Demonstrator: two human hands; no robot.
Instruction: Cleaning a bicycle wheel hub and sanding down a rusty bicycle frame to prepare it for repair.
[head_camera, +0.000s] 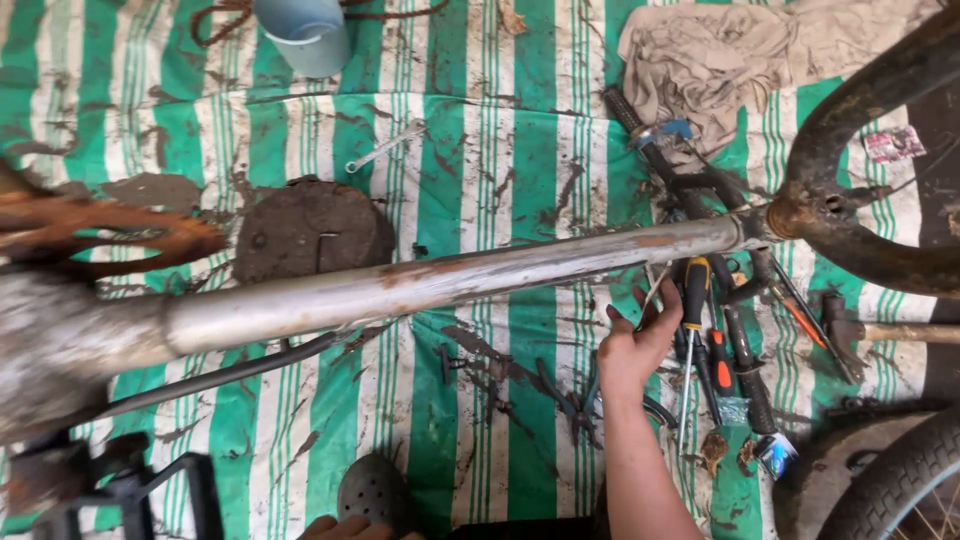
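My right hand (632, 350) reaches forward under the long rusty silver bicycle tube (450, 280), over a heap of tools. Its fingers pinch a thin pale metal wire (655, 292) that rises toward the tube. Just right of the fingers lie a yellow-and-black screwdriver (694, 300) and an orange-handled screwdriver (718, 365). Dark pliers (575, 400) rest on the tarp left of my wrist. My left hand is out of sight; a bit of skin (345, 527) at the bottom edge is too cropped to identify.
A green-and-white striped tarp (480, 150) covers the ground. On it are a round dark disc (310, 230), a spanner (385, 147), a pale blue cup (305, 35) and a dirty rag (720, 55). Dark handlebars (870, 110) curve at right, with a tyre (900, 480) at bottom right.
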